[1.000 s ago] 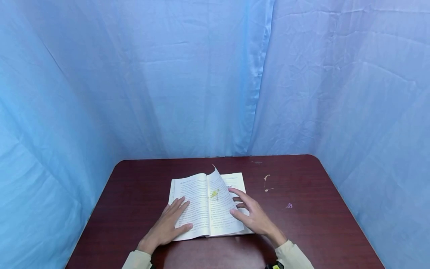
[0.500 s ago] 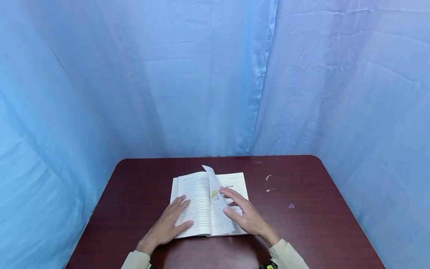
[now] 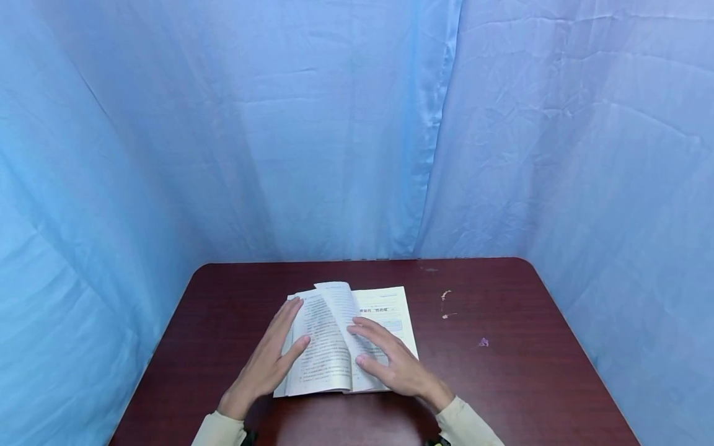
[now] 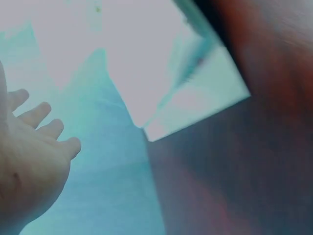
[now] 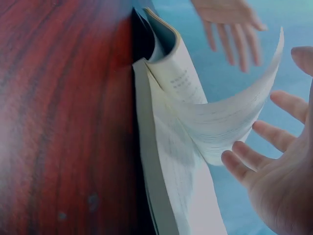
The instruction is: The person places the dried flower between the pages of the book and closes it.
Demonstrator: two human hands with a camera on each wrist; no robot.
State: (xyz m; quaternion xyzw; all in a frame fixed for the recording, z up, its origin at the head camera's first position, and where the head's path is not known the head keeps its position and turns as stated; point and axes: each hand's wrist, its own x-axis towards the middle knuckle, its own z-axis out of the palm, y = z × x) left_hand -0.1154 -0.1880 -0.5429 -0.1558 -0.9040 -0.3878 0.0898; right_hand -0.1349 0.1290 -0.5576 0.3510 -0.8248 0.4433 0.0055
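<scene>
An open book lies near the table's front edge, printed pages facing up. One page stands raised at the middle and curves over toward the left side. My right hand is on the right of that page, its fingers loosely extended; in the right wrist view, fingertips meet or nearly meet the curved page. Over the left-hand pages is my left hand, fingers stretched out. The right wrist view shows it lifted off the paper, holding nothing. A yellow flower seen earlier is hidden now.
Right of the book lie thin dried sprigs and a small purple flower. The dark red table has rounded far corners. Blue cloth curtains hang behind it and along both sides.
The raised page has swung from right to left, pushed by my right hand, and now covers the yellow flower. My left hand has come up off the left page.
</scene>
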